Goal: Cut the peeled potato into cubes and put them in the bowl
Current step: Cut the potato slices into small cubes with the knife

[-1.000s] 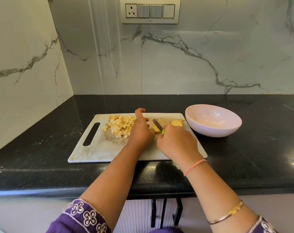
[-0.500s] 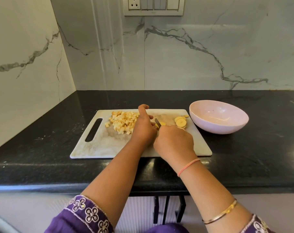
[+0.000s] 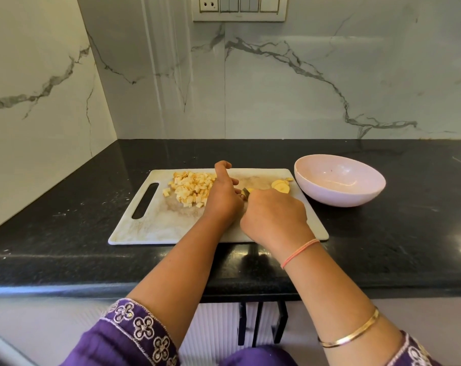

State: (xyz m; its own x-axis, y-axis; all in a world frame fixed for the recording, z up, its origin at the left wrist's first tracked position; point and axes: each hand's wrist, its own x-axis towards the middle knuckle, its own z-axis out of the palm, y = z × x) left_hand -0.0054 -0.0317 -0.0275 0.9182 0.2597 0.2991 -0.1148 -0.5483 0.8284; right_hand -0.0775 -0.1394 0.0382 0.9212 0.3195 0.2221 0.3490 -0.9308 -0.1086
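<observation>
A pile of several yellow potato cubes (image 3: 191, 188) lies on the left half of the white cutting board (image 3: 155, 228). Round potato slices (image 3: 281, 185) lie at the board's far right. My right hand (image 3: 274, 216) grips a knife (image 3: 244, 192); only a bit of its dark blade shows between my hands. My left hand (image 3: 222, 198) sits just left of the blade, fingers curled down over a potato piece that is mostly hidden, thumb raised. The pink bowl (image 3: 340, 180) stands right of the board and looks to hold nothing.
The board lies on a black stone counter (image 3: 65, 207) with its front edge near me. Marble walls close the left side and back. A switch panel (image 3: 238, 7) is on the back wall.
The visible blade has shortened as my right hand closed in on my left. The view has shifted a little; the cube pile, slices and bowl stay put.
</observation>
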